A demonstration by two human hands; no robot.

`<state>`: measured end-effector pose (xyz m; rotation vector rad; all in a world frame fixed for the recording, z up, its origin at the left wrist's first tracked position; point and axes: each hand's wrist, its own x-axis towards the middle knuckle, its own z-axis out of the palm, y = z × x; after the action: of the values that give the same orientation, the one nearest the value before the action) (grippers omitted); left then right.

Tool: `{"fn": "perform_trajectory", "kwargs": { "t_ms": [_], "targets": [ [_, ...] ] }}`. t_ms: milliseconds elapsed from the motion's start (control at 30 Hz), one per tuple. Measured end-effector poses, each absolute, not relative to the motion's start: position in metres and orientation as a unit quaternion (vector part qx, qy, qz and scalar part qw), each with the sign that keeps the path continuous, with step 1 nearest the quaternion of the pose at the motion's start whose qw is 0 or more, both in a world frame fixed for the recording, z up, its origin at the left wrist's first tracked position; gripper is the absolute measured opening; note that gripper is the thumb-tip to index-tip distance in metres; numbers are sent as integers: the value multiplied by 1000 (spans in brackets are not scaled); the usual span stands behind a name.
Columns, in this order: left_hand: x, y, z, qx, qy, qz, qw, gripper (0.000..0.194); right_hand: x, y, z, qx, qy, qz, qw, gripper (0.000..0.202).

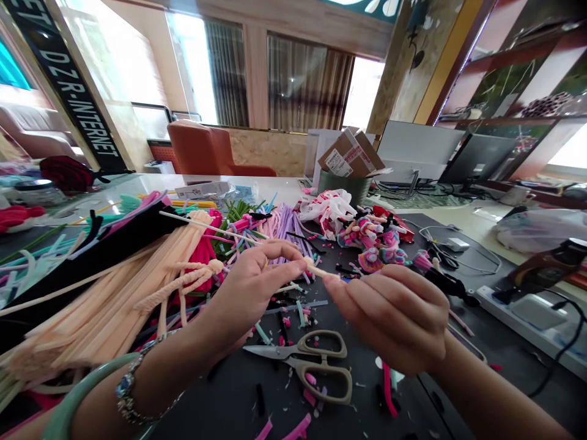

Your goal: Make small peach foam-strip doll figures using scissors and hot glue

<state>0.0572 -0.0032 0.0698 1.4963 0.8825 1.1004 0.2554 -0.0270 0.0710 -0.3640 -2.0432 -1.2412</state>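
Between my two hands stretches a cream pipe cleaner (320,271), over the middle of the dark table. My left hand (257,284) pinches it between thumb and forefinger, and a long thin end sticks out to the left behind that hand. My right hand (389,311) grips the other end in its fingertips. Below them on the table lie scissors (316,360) with beige handles, blades parted and pointing left. Left of my left hand, a twisted cream pipe-cleaner piece (183,281) with a knotted head rests on a thick bundle of cream pipe cleaners (101,305).
Purple pipe cleaners (287,223) and green ones (238,214) lie behind my hands. A pile of colourful finished pieces (378,235) sits by a white plastic bag (328,211). Cut scraps litter the table. At right are a power strip (527,318) and cables.
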Motion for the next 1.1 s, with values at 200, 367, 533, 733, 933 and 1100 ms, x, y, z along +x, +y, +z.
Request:
{"fn": "perform_trajectory", "kwargs": {
  "t_ms": [200, 367, 533, 733, 933, 1100],
  "targets": [
    [52, -1, 72, 700, 373, 468, 390, 13, 252, -22, 74, -221, -778, -398, 434, 14],
    [48, -2, 75, 754, 384, 451, 284, 15, 253, -17, 75, -257, -784, -345, 448, 9],
    [48, -4, 79, 785, 379, 428, 238, 16, 257, -15, 75, -270, -789, -316, 453, 6],
    [46, -5, 82, 813, 366, 404, 204, 15, 257, -16, 76, -271, -784, -310, 465, 3],
    [46, -10, 88, 840, 368, 363, 165, 17, 256, -16, 77, -272, -783, -295, 475, 4],
    [46, -12, 91, 854, 369, 334, 151, 16, 255, -17, 77, -269, -785, -292, 475, 9]
  ]
}}
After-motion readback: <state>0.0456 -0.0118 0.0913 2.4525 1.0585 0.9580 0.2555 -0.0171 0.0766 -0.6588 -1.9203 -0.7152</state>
